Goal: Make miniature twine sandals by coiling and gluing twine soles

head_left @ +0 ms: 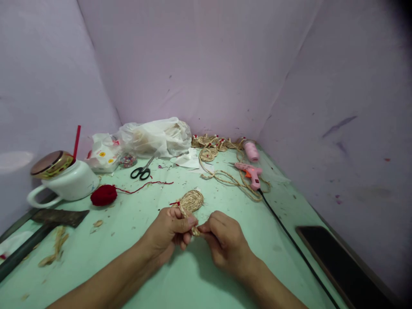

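Observation:
A small coiled jute-rope piece [192, 200] with a bit of red thread on it is held over the green table [180, 279]. My left hand [169, 234] is closed on its lower end, thumb pressed on the rope. Right beside it, my right hand [223, 240] pinches the rope's tail end, fingers curled. The two hands touch at the fingertips.
A red yarn ball [103, 195] with a trailing thread, black scissors [141, 171], a white mug with a gold lid [62, 178], a plastic bag [157, 137], loose jute rope [222, 171], a pink glue gun [251, 174] with a black cord, a pink spool [251, 151], a dark phone [337, 262], a hatchet [41, 231].

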Available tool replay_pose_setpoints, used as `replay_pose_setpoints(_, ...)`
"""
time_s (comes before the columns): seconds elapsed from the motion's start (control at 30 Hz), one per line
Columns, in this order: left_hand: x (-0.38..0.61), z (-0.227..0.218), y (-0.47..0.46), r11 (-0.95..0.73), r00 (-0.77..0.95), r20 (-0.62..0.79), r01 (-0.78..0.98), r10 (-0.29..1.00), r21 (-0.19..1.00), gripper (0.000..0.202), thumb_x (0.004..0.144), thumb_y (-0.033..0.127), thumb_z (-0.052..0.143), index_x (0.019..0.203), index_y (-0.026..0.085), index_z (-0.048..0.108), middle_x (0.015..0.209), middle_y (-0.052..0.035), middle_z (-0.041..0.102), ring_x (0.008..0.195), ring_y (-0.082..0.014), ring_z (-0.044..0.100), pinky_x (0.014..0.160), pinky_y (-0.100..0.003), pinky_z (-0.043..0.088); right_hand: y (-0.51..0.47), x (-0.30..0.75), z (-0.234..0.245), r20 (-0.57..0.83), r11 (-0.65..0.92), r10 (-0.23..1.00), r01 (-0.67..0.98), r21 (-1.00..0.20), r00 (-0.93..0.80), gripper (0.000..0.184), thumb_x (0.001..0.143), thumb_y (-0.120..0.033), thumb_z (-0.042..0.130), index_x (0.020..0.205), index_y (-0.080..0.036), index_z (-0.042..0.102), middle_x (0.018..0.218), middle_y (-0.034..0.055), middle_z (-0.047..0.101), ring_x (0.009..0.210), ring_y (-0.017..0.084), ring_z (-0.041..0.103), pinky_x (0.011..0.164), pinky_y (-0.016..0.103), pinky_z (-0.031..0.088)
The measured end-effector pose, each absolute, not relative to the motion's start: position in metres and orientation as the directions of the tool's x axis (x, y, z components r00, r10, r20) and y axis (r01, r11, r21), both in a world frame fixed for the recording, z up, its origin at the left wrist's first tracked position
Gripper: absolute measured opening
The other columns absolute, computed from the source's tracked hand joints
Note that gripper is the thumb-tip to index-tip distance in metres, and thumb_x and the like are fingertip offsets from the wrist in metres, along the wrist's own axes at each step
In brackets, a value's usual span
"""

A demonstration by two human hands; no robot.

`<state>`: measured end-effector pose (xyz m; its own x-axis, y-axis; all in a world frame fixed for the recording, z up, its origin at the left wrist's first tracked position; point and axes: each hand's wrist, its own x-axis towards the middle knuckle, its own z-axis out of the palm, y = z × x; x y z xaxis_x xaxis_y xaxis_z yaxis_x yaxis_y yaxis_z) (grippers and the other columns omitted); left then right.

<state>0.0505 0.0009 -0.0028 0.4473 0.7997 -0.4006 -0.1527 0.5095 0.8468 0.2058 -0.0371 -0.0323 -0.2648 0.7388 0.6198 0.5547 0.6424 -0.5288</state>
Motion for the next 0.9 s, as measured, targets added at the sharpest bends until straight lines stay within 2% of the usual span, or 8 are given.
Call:
replay_pose_setpoints(0.03,0.051,-0.002,0.001,0.529,0.458,-0.409,-0.17,0.789,0.831,0.034,0.043,0.035,0.082,0.05,0.009,0.06,0.036,0.0012,0.05,0.029,-0.004,0.038,0.028,-0.014,0.027,-0.037,0.205,-0.034,0.664,0.678,0.69,0.58,-0.451,-0.289,0.018,0.079,-0.01,0.044,0.071,-0.014,0.06,0.057,0.0033,0.051,0.056,0.015,0.044,0.051,0.027,0.031)
replay_pose_setpoints(0.1,0.05,-0.001,0.002,0.556,0.46,-0.424,-0.201,0.78,0.806,0.034,0.043,0.033,0.082,0.054,0.009,0.062,0.038,0.0017,0.051,0.03,-0.0037,0.039,0.028,-0.013,0.028,-0.036,0.205,-0.035,0.686,0.695,0.661,0.594,-0.405,-0.305,0.018,0.08,-0.009,0.042,0.073,-0.015,0.058,0.058,0.0028,0.05,0.056,0.015,0.043,0.051,0.027,0.031)
replay_pose_setpoints(0.3,0.044,0.001,0.011,0.477,0.444,-0.335,-0.259,0.831,0.84,0.025,0.061,0.031,0.075,0.062,0.009,0.063,0.048,-0.0018,0.058,0.041,-0.0055,0.048,0.038,-0.013,0.037,-0.036,0.209,-0.035,0.552,0.597,0.784,0.591,-0.543,-0.284,0.011,0.078,-0.011,0.046,0.072,-0.018,0.053,0.062,0.002,0.053,0.059,0.015,0.047,0.054,0.025,0.035)
replay_pose_setpoints(0.5,0.038,0.005,0.015,0.417,0.462,-0.263,-0.271,0.847,0.867,0.027,0.059,0.024,0.074,0.081,0.009,0.067,0.067,-0.0043,0.064,0.049,-0.0078,0.054,0.038,-0.014,0.039,-0.036,0.209,-0.034,0.456,0.533,0.842,0.576,-0.62,-0.288,0.01,0.078,-0.013,0.047,0.072,-0.018,0.053,0.064,0.0026,0.057,0.06,0.014,0.05,0.056,0.025,0.037)
replay_pose_setpoints(0.67,0.04,0.006,0.012,0.453,0.37,-0.366,-0.181,0.854,0.873,0.029,0.053,0.032,0.077,0.056,0.01,0.06,0.048,-0.0011,0.059,0.032,-0.003,0.042,0.028,-0.012,0.025,-0.033,0.212,-0.036,0.467,0.565,0.82,0.601,-0.565,-0.332,0.011,0.081,-0.014,0.046,0.075,-0.017,0.055,0.066,0.0037,0.057,0.062,0.015,0.051,0.055,0.025,0.037)
replay_pose_setpoints(0.8,0.044,0.003,0.002,0.611,0.568,-0.469,-0.077,0.676,0.788,0.034,0.05,0.037,0.078,0.051,0.011,0.056,0.039,-0.0005,0.054,0.024,0.0005,0.026,0.024,-0.012,0.008,-0.03,0.21,-0.036,0.598,0.674,0.713,0.594,-0.44,-0.366,0.015,0.082,-0.012,0.042,0.075,-0.019,0.054,0.064,0.0033,0.055,0.061,0.016,0.047,0.058,0.028,0.04)
replay_pose_setpoints(0.87,0.044,0.003,0.001,0.643,0.64,-0.458,-0.074,0.617,0.762,0.034,0.051,0.036,0.078,0.053,0.01,0.057,0.04,-0.0002,0.054,0.025,0.001,0.025,0.024,-0.012,0.009,-0.029,0.21,-0.035,0.637,0.723,0.664,0.554,-0.413,-0.391,0.018,0.082,-0.011,0.042,0.074,-0.02,0.054,0.061,0.0013,0.054,0.059,0.015,0.047,0.068,0.033,0.043)
replay_pose_setpoints(0.9,0.043,0.003,0.002,0.635,0.627,-0.444,-0.105,0.639,0.766,0.033,0.052,0.035,0.078,0.054,0.01,0.057,0.041,0.0001,0.054,0.026,0.0007,0.027,0.024,-0.012,0.012,-0.028,0.211,-0.035,0.64,0.72,0.669,0.541,-0.434,-0.377,0.017,0.082,-0.011,0.043,0.076,-0.021,0.056,0.062,0.0009,0.055,0.061,0.016,0.049,0.075,0.036,0.043)
